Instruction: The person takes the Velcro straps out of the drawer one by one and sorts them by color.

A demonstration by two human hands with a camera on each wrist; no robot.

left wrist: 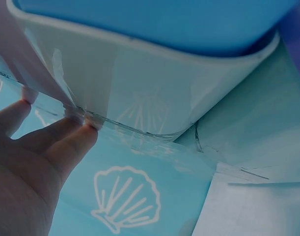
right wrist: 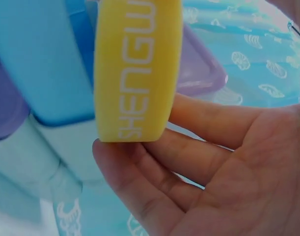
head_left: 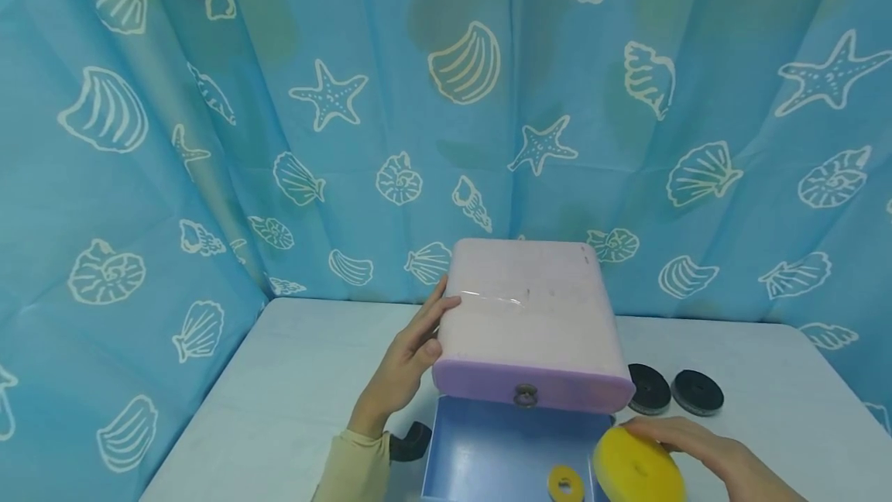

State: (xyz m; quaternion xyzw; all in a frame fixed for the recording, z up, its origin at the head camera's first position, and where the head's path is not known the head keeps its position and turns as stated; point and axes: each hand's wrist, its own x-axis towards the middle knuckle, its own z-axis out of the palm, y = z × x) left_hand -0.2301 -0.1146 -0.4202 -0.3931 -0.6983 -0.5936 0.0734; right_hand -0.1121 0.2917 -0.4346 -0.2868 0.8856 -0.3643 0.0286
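Currently, yellow disc gripped in right hand, left hand, fingers apart, touching pink box.

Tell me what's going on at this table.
Someone has their left hand against the side of a pink-and-purple drawer box, whose blue lower drawer is open. Their right hand holds a thick yellow disc by the drawer's right side. A small yellow ring lies in the drawer, and two black discs sit on the table right of the box.
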